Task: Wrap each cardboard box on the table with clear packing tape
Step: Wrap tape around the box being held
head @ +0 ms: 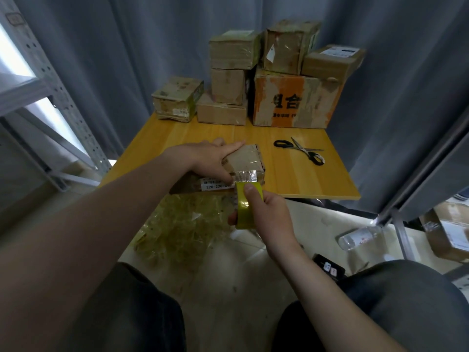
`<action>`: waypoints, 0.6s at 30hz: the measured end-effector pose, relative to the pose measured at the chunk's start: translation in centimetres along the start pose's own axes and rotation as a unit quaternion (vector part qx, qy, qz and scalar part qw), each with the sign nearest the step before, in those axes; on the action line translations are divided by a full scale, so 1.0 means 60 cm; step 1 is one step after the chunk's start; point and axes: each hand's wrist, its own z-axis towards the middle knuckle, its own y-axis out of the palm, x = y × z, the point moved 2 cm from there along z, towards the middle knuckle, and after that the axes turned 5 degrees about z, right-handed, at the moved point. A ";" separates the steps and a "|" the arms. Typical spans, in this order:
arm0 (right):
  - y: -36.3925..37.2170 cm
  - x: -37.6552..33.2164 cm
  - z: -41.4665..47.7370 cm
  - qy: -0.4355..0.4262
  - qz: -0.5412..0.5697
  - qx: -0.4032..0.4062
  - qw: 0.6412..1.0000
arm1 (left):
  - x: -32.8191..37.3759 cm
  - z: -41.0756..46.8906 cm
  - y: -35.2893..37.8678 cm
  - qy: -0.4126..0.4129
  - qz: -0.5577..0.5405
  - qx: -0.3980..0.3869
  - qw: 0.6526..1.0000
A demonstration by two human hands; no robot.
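Right hand: the right hand [266,214] is closed around the tape roll [243,200], thumb over the top of the roll and fingers underneath, held just off the near edge of the worktop [304,179].
Left hand: the left hand [210,158] lies over the cardboard box [247,158], forefinger straight along its top and thumb pressing down on its near face; it pins the box and is not curled round it.
Tape strip: a short clear strip [245,175] runs from the roll up onto the box's near face, beside the thumb.
Box: at the near edge of the worktop, between the two hands, with some tape already on it.
Other boxes: a stack [291,100] stands at the far side, well apart.
Scissors: the scissors [302,149] lie right of the box, untouched.
Floor: a heap of crumpled tape [177,229] lies below the edge, with a water bottle [360,237] off to the right.
Risk, slip: if the thumb lifts while the roll is pulled, the strip would likely peel off.
Risk, box: a hard pull toward the body could drag the box off the edge.
Risk, wrinkle: slack or twist in the strip may fold it onto itself.
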 end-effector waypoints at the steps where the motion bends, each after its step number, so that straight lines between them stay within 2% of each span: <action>1: 0.003 0.000 -0.002 -0.006 0.002 0.002 1.000 | 0.002 -0.002 0.004 0.011 0.020 0.003 1.000; 7: 0.007 0.004 -0.001 -0.011 0.011 -0.008 1.000 | 0.014 -0.030 0.035 0.099 0.121 0.081 0.984; 10: 0.010 0.010 -0.002 -0.020 0.028 -0.011 0.999 | 0.013 -0.041 0.052 0.146 0.101 0.125 0.976; 13: 0.008 0.013 0.000 -0.015 0.016 -0.015 1.000 | 0.014 -0.047 0.050 0.176 0.055 0.127 0.974; 18: 0.005 0.017 0.002 -0.018 0.011 -0.002 1.000 | 0.019 -0.050 0.051 0.182 0.106 0.144 0.967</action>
